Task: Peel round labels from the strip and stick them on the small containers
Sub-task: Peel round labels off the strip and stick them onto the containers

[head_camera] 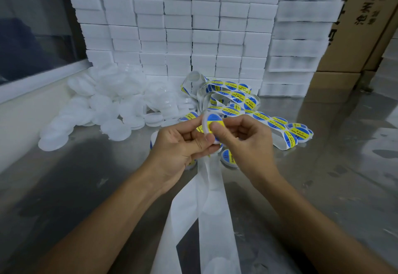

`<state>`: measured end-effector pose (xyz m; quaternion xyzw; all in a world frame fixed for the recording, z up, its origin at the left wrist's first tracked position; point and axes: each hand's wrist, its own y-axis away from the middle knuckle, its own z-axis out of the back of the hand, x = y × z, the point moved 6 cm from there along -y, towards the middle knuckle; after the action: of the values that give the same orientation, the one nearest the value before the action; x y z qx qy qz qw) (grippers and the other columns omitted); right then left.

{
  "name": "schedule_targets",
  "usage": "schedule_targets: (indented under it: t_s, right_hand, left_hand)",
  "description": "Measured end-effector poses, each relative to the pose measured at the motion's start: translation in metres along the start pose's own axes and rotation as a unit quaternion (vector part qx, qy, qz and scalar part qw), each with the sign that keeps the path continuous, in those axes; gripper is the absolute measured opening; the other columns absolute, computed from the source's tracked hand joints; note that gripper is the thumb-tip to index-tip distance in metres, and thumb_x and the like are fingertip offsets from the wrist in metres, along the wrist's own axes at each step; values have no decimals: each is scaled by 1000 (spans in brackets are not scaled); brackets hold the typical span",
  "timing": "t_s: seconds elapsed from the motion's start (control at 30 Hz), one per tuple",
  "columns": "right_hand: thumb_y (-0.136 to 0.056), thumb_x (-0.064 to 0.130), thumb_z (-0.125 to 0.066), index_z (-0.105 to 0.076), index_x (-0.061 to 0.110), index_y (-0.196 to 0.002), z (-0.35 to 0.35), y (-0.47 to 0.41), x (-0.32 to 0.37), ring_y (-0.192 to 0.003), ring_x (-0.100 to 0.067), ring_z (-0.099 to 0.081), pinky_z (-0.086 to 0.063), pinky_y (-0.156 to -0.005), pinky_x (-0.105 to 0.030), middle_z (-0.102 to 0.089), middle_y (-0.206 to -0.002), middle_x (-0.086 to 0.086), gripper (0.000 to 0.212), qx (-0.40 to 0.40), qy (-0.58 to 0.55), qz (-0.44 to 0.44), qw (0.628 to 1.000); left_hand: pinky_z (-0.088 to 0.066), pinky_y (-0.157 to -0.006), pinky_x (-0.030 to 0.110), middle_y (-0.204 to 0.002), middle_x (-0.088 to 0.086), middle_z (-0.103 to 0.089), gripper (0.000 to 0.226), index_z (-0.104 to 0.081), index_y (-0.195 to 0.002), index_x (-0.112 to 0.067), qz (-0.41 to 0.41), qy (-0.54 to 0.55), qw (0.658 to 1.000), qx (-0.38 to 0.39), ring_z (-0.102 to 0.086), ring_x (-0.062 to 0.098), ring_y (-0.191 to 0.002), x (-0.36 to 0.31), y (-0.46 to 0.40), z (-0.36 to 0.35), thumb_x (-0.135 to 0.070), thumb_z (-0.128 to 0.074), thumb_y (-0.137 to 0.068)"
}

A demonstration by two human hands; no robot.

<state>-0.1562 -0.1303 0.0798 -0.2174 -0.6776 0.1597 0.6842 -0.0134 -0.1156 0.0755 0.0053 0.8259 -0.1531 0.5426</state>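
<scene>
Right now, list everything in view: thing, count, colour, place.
held container: one, white with a blue-yellow label, between both hands.
labelled container: one in clear view, white, on the table under the right hand.
plain containers: heap, too many to count, white, table's left.
label strip: one tangled length, blue-yellow labels, behind the hands.
empty backing: one strip, white, trailing toward the camera.
boxes: stacked wall, white, at the back.
cartons: brown, far right.
table: one, shiny metal.
left hand: grips the held container.
right hand: thumb presses its label.
</scene>
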Motion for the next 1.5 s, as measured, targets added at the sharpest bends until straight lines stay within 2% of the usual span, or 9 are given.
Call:
schedule_targets:
  t_s: [0.2, 0.37, 0.5, 0.67, 0.77, 0.97, 1.1, 1.27, 1.5]
  right_hand:
    - [-85, 30, -72, -57, 3, -67, 1, -3, 0, -48, -7, -53, -42, -48, -21, -61, -54, 1, 36, -30, 7, -10, 999]
    - [-70, 50, -80, -47, 1, -67, 2, 1, -3, -54, -35, -51, -46, -52, -40, -58, -63, -24, 58, -31, 35, -10, 999]
    - [-85, 39, -71, -41, 0, -61, 5, -3, -4, -48, -30, -47, -39, -47, -36, -48, -53, -22, 55, -38, 70, -4, 997]
    - [-90, 16, -69, -59, 10, -99, -6, 0, -4, -50, -13, -59, -47, -51, -22, -64, -59, -6, 15, 60, 19, -6, 998]
    - [-77, 10, -81, -61, 17, -114, -18, 4, -3, -53, -21, -62, -50, -53, -24, -67, -76, -4, 43, 102, 33, -10, 994]
    - [-83, 13, -73, -45, 13, -87, -18, 4, -7, -39, -19, -61, -42, -38, -21, -63, -55, -5, 28, 93, -46, -91, 990]
    - [-96, 11, -58, -49, 9, -99, -16, 4, -2, -39, -20, -59, -46, -42, -26, -64, -52, -7, 9, 71, -55, -42, 995]
    - [-95, -4, -54, -52, 13, -130, -17, 5, 5, -51, -17, -63, -52, -54, -23, -67, -68, -3, 39, 85, -77, -9, 993]
    - [-69, 9, -82, -49, 13, -87, -14, 6, 0, -48, -19, -64, -47, -45, -24, -73, -72, -8, 38, 78, -71, -100, 989]
  left_hand:
    - [-58, -70, 26, -91, 16, -72, 31, -77, -99, -15, -10, -21, 999, 31, -72, 22, -84, -2, 1, -1, -11, -69, -69]
    - [-57, -75, 27, -79, 17, -59, 45, -66, -117, -4, -8, -86, 996, 34, -66, 28, -87, 4, -1, 1, -11, -66, -73]
    - [-57, -71, 25, -87, 15, -73, 31, -71, -104, -7, 5, -97, 994, 42, -71, 22, -84, 3, 0, 2, -13, -62, -75]
    - [-56, -64, 24, -93, 16, -73, 26, -68, -103, 1, 2, -62, 998, -28, -71, 21, -78, -4, -4, 16, -11, -59, -83]
    - [-55, -59, 24, -89, 20, -70, 17, -67, -98, 4, -3, -68, 995, -72, -68, 20, -67, -5, -5, 25, -7, -56, -90]
    - [-48, -48, 22, -73, 12, -68, 22, -72, -76, -6, -8, -101, 993, -64, -55, 18, -57, -3, -5, 23, -23, -60, -83]
    - [-55, -60, 25, -82, 9, -74, 21, -72, -93, -7, -18, -87, 995, -39, -68, 20, -71, 0, -5, 16, -22, -63, -80]
    - [-58, -67, 27, -87, 12, -73, 28, -63, -111, -2, -42, -92, 993, -59, -73, 23, -76, -4, -4, 20, 10, -58, -87]
    - [-61, -70, 39, -83, 12, -75, 21, -71, -88, -7, -46, -87, 990, -101, -71, 27, -75, -8, -6, 27, -22, -66, -73]
